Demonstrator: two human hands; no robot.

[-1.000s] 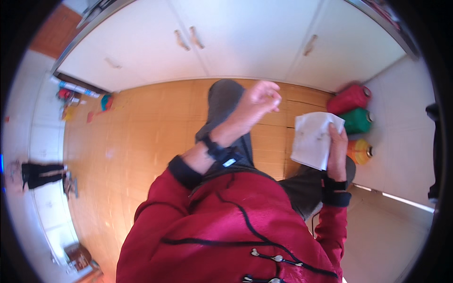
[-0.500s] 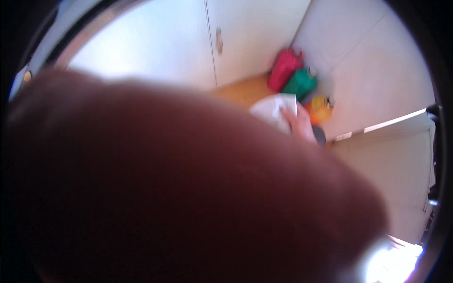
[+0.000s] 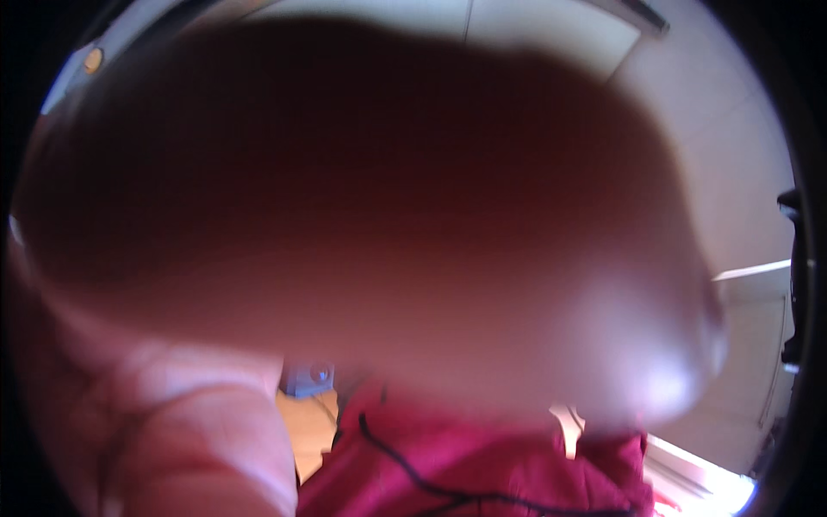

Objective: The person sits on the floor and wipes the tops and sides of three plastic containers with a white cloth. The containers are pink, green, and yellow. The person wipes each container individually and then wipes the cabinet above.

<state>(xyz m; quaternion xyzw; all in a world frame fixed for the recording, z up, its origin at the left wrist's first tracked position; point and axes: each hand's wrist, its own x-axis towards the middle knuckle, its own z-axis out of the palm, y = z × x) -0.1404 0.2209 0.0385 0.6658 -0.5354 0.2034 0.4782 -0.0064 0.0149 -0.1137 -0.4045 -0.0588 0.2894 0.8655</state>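
A very close, dark and blurred finger, part of my left hand, stretches across most of the head view. Its palm, with deep creases, fills the lower left, and the fingertip ends at the right, in brighter light. The other fingers are hidden or out of the picture, so how they are bent does not show. The hand is right up against the camera; nothing held can be made out. My right hand cannot be seen. Below the finger is my magenta top, with a black cord running over it.
Between the palm and the top, a blue box-like thing stands on the orange-brown floor. A pale wall rises at the right, above a light panel or door. Bright light comes in at the lower right.
The view has tipped down toward my body, and the finger covers its upper part. The red, green and yellow things and a hand with a white sheet have gone from sight.
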